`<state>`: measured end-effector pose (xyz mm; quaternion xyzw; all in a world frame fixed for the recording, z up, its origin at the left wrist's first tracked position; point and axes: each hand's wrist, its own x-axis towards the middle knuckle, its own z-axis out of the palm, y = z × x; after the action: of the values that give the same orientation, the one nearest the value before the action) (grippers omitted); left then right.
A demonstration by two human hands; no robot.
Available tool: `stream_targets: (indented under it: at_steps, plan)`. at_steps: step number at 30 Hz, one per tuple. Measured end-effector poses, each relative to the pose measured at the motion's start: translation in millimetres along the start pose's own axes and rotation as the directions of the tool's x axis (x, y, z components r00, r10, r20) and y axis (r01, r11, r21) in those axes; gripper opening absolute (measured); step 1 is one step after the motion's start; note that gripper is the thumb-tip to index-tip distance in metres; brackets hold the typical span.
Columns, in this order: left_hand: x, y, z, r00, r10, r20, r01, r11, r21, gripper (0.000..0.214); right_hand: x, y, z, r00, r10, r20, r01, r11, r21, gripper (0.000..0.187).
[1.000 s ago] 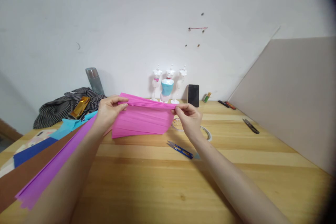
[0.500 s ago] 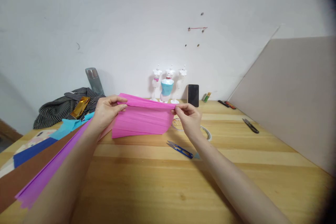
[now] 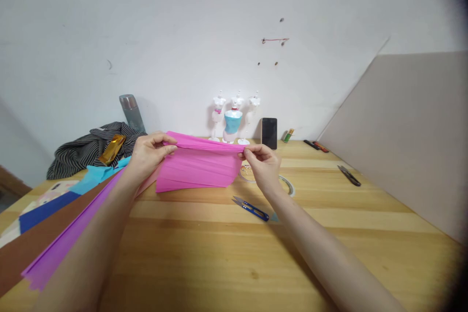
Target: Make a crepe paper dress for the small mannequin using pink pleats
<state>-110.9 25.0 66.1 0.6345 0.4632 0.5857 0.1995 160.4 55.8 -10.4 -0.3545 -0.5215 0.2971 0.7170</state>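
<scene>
L hand (image 3: 148, 157): fingers pinching pink sheet (image 3: 201, 170) nr 9 o'clock end
R hand (image 3: 263, 162): fingers pinching 3 o'clock end
Long axis: approx 9-to-3 o'clock, btwn hands

It was a craft corner, whether home or workshop unclear: a wooden table (image 3: 197, 253) with little dress forms (image 3: 236, 103) at twelve, pink sheets (image 3: 201, 168) near centre toward eight, more coloured sheets (image 3: 47, 234) farther out at eight, and blue thread snips (image 3: 260, 214) between five and six
</scene>
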Motion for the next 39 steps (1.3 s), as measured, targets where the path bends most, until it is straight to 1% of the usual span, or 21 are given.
stream_targets:
  at_steps: [4,8,13,17,21,26,30,35,39]
  plan:
    - [0.5,1.3,-0.7,0.999,-0.040,0.025,0.040,0.999,0.011,0.006,-0.2,-1.1,0.2,1.000,-0.003,-0.001,0.003,1.000,0.003,0.007]
    - [-0.4,2.5,-1.1,0.985,-0.165,0.042,0.165,0.986,-0.017,0.010,-0.9,-1.6,0.5,1.000,-0.013,0.005,0.013,1.000,-0.015,0.008]
    - [-3.3,3.8,-0.4,0.950,-0.294,0.102,0.307,0.938,-0.160,0.022,-0.5,-0.6,0.3,1.000,-0.022,0.002,0.022,1.000,-0.010,0.006]
    - [-4.0,2.7,0.6,0.928,-0.341,0.149,0.370,0.886,-0.280,0.029,0.2,-0.9,0.1,0.999,-0.033,-0.005,0.033,0.999,-0.008,0.006]
    - [-4.2,1.3,0.9,0.932,-0.333,0.142,0.362,0.872,-0.331,0.026,-0.1,-1.4,0.1,1.000,-0.031,0.002,0.031,0.999,-0.027,0.009]
    - [-5.3,0.9,0.7,0.940,-0.309,0.141,0.339,0.883,-0.323,0.021,-0.9,-0.7,0.2,1.000,-0.027,0.000,0.027,0.999,-0.031,0.010]
    - [-6.1,2.5,1.9,0.951,-0.282,0.126,0.307,0.900,-0.311,0.018,-1.6,-1.7,0.4,1.000,-0.023,0.014,0.024,0.999,-0.034,0.008]
    - [-7.0,3.9,4.7,0.958,-0.274,0.080,0.285,0.894,-0.347,0.017,-3.1,-5.3,1.6,0.999,-0.033,0.025,0.034,0.999,-0.042,0.005]
    - [-6.7,2.7,4.5,0.964,-0.253,0.085,0.267,0.905,-0.332,0.016,-3.9,-6.7,2.8,0.999,-0.030,0.032,0.032,0.999,-0.039,0.005]
